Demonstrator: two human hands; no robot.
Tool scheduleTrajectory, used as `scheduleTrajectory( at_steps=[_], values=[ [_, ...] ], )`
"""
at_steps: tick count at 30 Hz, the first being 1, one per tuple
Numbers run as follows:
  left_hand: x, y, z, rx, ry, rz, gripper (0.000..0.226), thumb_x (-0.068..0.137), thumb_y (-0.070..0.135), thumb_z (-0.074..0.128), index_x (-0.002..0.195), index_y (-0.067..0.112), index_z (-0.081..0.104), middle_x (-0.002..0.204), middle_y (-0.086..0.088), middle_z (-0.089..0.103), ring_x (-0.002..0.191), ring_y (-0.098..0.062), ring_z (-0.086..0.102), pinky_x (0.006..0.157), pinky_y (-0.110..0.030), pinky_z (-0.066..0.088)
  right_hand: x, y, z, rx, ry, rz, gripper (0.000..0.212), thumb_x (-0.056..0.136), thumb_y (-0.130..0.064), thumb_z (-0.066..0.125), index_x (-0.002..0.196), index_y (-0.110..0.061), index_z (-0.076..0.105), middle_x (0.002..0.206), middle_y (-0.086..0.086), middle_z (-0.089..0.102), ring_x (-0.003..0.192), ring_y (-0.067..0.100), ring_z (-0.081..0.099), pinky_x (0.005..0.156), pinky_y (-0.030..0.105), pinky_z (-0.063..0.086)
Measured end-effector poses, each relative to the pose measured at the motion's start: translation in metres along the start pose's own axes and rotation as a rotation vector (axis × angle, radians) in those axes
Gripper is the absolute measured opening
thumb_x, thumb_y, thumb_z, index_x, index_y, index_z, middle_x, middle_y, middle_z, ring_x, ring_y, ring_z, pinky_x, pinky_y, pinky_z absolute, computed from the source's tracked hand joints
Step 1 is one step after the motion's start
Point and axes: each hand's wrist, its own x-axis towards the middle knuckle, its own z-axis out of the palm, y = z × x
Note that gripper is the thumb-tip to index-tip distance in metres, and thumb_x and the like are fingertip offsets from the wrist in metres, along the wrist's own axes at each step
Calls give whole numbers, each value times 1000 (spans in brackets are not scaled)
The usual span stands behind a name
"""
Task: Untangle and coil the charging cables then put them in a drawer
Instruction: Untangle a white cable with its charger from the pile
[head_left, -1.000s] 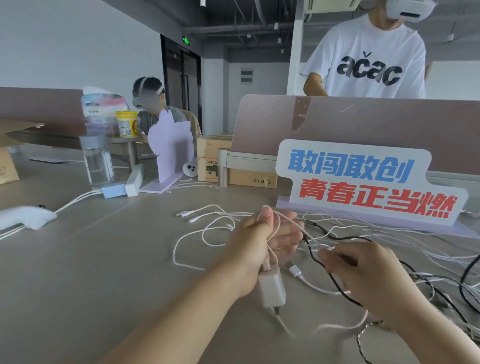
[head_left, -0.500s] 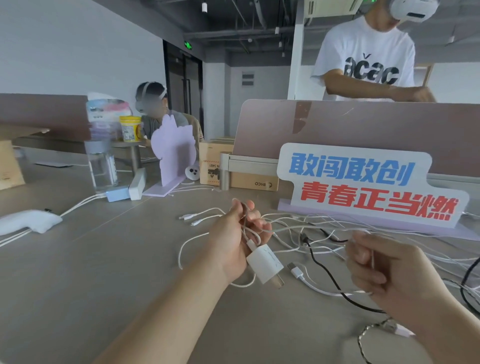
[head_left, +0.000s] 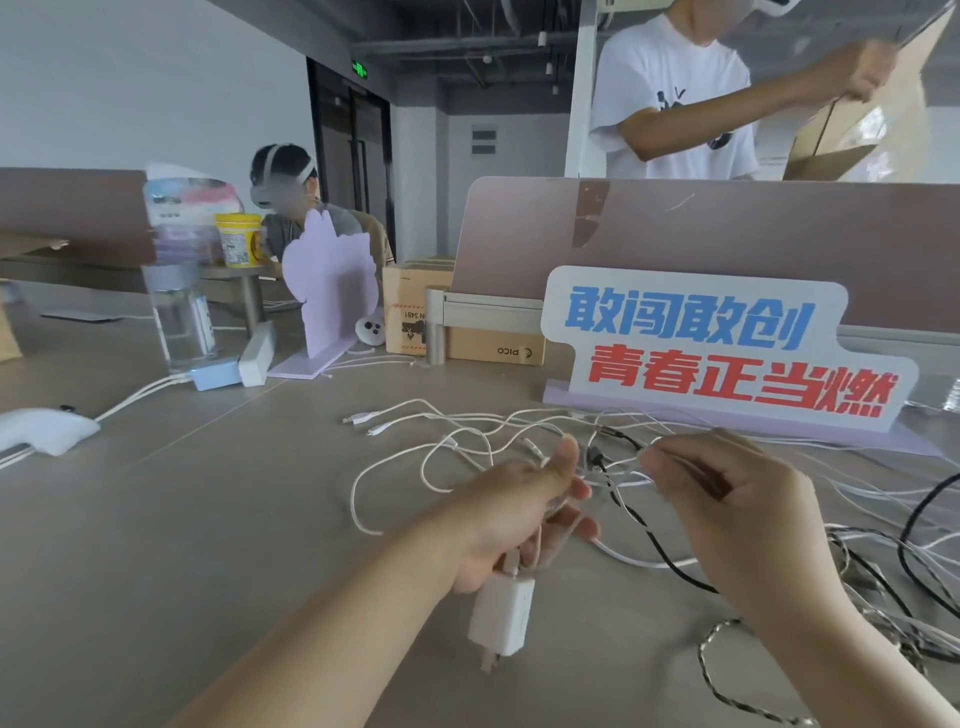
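My left hand (head_left: 514, 525) holds loops of a white charging cable (head_left: 415, 467) across its palm, and a white plug adapter (head_left: 503, 614) hangs below it, prongs down. Just to the right, my right hand (head_left: 727, 514) pinches a strand of the same white cable near its fingertips. A black cable (head_left: 654, 551) runs between the two hands over the table. More tangled white and black cables (head_left: 883, 540) lie spread on the grey table (head_left: 156, 545) to the right. No drawer is in view.
A white sign with blue and red characters (head_left: 722, 348) stands just behind the cables. A clear water bottle (head_left: 182, 317), a blue charger block (head_left: 215, 373) and a purple cut-out stand (head_left: 327, 291) sit at back left. Two people work beyond the partition.
My left hand turned and dropped, so the adapter now hangs straight down. My right hand rose and moved left toward it, still pinching the white strand. The person behind lifted a cardboard box.
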Motion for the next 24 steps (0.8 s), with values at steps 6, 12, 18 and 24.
scheduleTrajectory(
  at_steps=[6,12,18,24],
  values=[
    [-9,3,14,33,-301,25,55,76,70,33,86,21,57,72,3,65,47,-4,38,42,-16,33,-2,6,5,-65,-38,-31,16,77,-14,74,68,-27,71,66,-6,65,69,9,58,60,16,41],
    [-6,-2,13,95,-231,111,42,98,45,38,77,21,65,46,5,51,37,-7,38,40,-17,25,-3,1,7,-50,-41,41,14,77,-24,71,64,-21,71,61,-8,62,63,11,54,59,19,38],
    [4,1,5,-337,96,207,45,98,41,39,90,10,71,84,-11,74,67,-21,67,69,-39,56,2,3,3,-87,-290,197,28,83,-36,62,60,-21,64,47,3,47,42,10,35,46,21,30],
    [5,17,-8,-836,210,286,42,99,36,38,88,3,63,83,-12,74,77,-22,73,73,-36,60,5,2,-2,-79,-331,281,40,84,-42,62,56,-12,62,37,-6,34,40,8,29,45,23,26]
  ],
)
